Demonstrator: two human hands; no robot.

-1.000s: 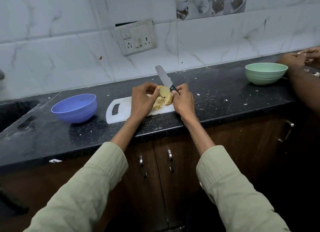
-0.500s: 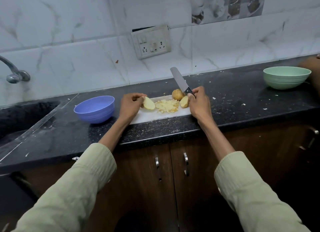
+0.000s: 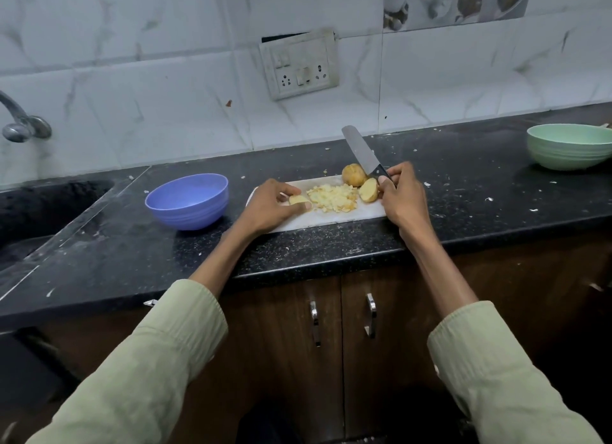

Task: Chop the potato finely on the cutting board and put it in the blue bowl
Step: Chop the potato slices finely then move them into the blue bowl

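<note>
Pale-yellow chopped potato pile (image 3: 332,197) is heaped on the white cutting board (image 3: 331,219); a potato slice (image 3: 298,199) is pinched by the left hand (image 3: 273,208), and the black-handled knife (image 3: 364,155) is gripped by the right hand (image 3: 402,198).

Soft, even indoor light falls from above and leaves the marble wall tiles (image 3: 165,79) bright, while the cupboard doors (image 3: 331,327) under the bench (image 3: 463,192) sink into deep shadow with little detail. The black bench top carries only a dull sheen, the blue bowl (image 3: 187,201) and green bowl (image 3: 568,146) lay faint, diffuse shadows beside them, and the knife blade (image 3: 359,150) shows a flat grey gleam without glare. The wide lens bends the bench edge and tile lines toward the corners, fine detail is soft and slightly smeared throughout, and the sleeves (image 3: 149,377) near the bottom look stretched.
</note>
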